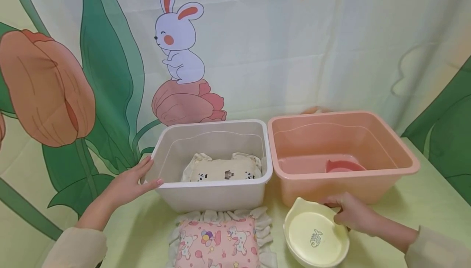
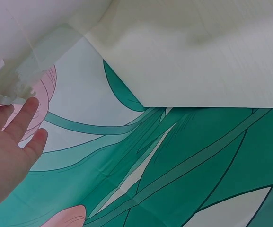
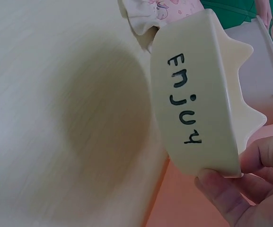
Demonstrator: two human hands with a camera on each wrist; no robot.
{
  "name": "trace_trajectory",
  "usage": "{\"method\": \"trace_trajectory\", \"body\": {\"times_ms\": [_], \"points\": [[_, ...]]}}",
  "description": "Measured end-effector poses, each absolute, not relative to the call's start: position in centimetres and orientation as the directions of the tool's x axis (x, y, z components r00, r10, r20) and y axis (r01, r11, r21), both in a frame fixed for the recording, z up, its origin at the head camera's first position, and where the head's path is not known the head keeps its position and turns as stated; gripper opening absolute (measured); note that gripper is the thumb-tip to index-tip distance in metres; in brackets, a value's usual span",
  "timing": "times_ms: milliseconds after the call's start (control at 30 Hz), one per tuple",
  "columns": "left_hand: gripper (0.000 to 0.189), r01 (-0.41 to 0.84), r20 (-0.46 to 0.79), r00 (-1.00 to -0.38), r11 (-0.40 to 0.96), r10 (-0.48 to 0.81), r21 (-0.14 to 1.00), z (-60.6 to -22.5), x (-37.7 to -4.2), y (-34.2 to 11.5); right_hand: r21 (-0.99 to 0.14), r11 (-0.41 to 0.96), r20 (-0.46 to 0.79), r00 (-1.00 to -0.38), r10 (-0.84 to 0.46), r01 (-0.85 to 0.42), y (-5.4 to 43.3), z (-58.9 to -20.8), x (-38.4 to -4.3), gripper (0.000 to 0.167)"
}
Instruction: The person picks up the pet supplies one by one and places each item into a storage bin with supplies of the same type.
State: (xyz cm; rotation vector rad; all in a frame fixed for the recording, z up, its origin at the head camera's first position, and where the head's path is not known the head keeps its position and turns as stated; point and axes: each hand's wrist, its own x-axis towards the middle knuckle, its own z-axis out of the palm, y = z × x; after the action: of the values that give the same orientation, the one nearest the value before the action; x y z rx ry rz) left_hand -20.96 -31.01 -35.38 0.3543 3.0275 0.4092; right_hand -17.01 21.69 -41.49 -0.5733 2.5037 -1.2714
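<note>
My right hand (image 1: 355, 215) pinches the rim of a pale yellow bowl (image 1: 310, 229), thumb on the outer wall and fingers over the edge. The bowl has two pointed ears and a small fish drawing inside; the right wrist view shows "Enjoy" on its side, with a shadow on the table beside it. My left hand (image 1: 128, 186) rests on the left rim of a white tub (image 1: 209, 196), fingers fairly straight. Inside that tub lies a cream ruffled pillow (image 1: 217, 167) with small animal prints. A pink unicorn pillow (image 1: 218, 239) with a frilled border lies in front of it.
A peach tub (image 1: 312, 188) stands right beside the white one, behind the bowl. In it sits a red curved-edged item (image 1: 344, 165), partly hidden by the front wall. Behind the pale green table (image 1: 128, 235) hangs a cloth (image 1: 294, 47) printed with tulips and a rabbit.
</note>
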Motion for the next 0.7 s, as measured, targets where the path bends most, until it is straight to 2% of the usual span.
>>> {"method": "trace_trajectory", "body": {"times_ms": [700], "points": [[0.08,0.22,-0.028,-0.972,0.939,0.235,0.266,-35.7,-21.2,-31.2,-0.816,0.525,-0.072,-0.86,-0.506,-0.241,21.0,-38.8,-17.3,0.052]]}}
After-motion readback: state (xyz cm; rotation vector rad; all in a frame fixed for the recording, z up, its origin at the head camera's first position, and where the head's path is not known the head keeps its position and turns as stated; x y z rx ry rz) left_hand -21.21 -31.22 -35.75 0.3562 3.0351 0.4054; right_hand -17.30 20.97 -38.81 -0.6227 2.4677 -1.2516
